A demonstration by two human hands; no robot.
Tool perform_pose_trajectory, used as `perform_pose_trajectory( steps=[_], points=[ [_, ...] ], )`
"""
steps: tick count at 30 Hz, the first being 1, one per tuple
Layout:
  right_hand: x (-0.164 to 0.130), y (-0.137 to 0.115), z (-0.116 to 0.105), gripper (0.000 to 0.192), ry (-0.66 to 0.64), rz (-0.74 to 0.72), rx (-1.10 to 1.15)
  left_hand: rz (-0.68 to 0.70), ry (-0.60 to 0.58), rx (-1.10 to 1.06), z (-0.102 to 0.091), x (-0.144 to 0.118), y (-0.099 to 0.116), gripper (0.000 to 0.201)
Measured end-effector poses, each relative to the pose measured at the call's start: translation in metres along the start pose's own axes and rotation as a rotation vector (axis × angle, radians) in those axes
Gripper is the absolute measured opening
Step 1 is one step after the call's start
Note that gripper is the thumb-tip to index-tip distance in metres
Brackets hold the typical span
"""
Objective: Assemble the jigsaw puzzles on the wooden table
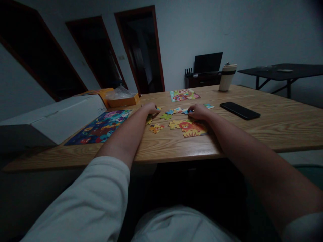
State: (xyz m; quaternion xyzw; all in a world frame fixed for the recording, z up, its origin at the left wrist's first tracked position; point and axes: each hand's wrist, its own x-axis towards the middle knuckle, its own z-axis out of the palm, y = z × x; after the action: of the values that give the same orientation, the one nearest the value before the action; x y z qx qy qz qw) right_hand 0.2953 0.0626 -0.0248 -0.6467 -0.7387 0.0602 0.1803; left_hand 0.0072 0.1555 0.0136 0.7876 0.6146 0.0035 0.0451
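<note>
My left hand (pixel 150 108) is closed at the far side of the loose pieces, its fingertips on a small yellow puzzle piece (pixel 159 108). My right hand (pixel 198 111) has its fingers bent down on a blue puzzle piece (pixel 186 111). Between the hands lie a green puzzle piece (pixel 166 116) and other blue and white ones. Nearer to me is a joined yellow puzzle section (pixel 193 129) with a red lion face, partly covered by my right forearm. An orange-patterned puzzle piece (pixel 156 128) sits apart to its left.
A finished-looking dark blue puzzle (pixel 99 129) lies left, beside a white box (pixel 75 117). Behind are an orange box tray (pixel 123 101) with clear plastic and a colourful puzzle sheet (pixel 184 95). A black phone (pixel 239 110) and a cream cup (pixel 227 78) stand on the right.
</note>
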Motion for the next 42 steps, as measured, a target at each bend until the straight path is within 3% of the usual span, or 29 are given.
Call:
perform_pose_trajectory(
  steps=[4, 9, 13, 19, 22, 25, 27, 29, 32, 34, 38, 42],
  points=[
    [-0.003, -0.003, -0.003, 0.031, -0.010, 0.015, 0.007, -0.012, 0.119, 0.179, -0.003, -0.007, 0.014, 0.041],
    [-0.005, -0.003, -0.006, 0.033, -0.046, -0.001, 0.047, 0.061, 0.189, 0.158, -0.009, -0.017, 0.021, 0.031],
    [-0.002, 0.000, -0.003, 0.032, -0.039, -0.008, 0.042, 0.090, 0.340, 0.196, -0.018, -0.030, 0.021, 0.030],
    [-0.004, 0.000, -0.007, 0.039, -0.061, -0.041, 0.015, 0.205, 0.473, 0.085, -0.044, -0.082, 0.028, 0.029],
    [-0.014, -0.020, -0.013, 0.044, -0.053, -0.156, -0.018, 0.212, 0.547, 0.053, -0.058, -0.116, 0.015, 0.030],
    [-0.032, -0.053, -0.009, 0.050, -0.176, -0.320, -0.003, 0.199, 0.608, -0.026, -0.061, -0.141, -0.013, 0.031],
    [-0.046, -0.073, 0.000, 0.057, -0.261, -0.453, -0.049, 0.187, 0.609, -0.096, -0.054, -0.150, -0.032, 0.033],
    [-0.058, -0.083, 0.010, 0.069, -0.248, -0.450, -0.102, 0.187, 0.552, -0.152, -0.044, -0.156, -0.046, 0.035],
    [-0.070, -0.084, 0.020, 0.077, -0.200, -0.467, -0.129, 0.238, 0.431, -0.144, -0.031, -0.160, -0.051, 0.035],
    [-0.074, -0.079, 0.023, 0.076, -0.203, -0.492, -0.125, 0.254, 0.446, -0.106, -0.027, -0.161, -0.046, 0.036],
    [-0.080, -0.072, 0.021, 0.081, -0.233, -0.498, -0.118, 0.127, 0.580, -0.001, -0.031, -0.161, -0.040, 0.039],
    [-0.087, -0.072, 0.020, 0.084, -0.231, -0.490, -0.094, -0.021, 0.456, 0.170, -0.033, -0.160, -0.053, 0.033]
  ],
)
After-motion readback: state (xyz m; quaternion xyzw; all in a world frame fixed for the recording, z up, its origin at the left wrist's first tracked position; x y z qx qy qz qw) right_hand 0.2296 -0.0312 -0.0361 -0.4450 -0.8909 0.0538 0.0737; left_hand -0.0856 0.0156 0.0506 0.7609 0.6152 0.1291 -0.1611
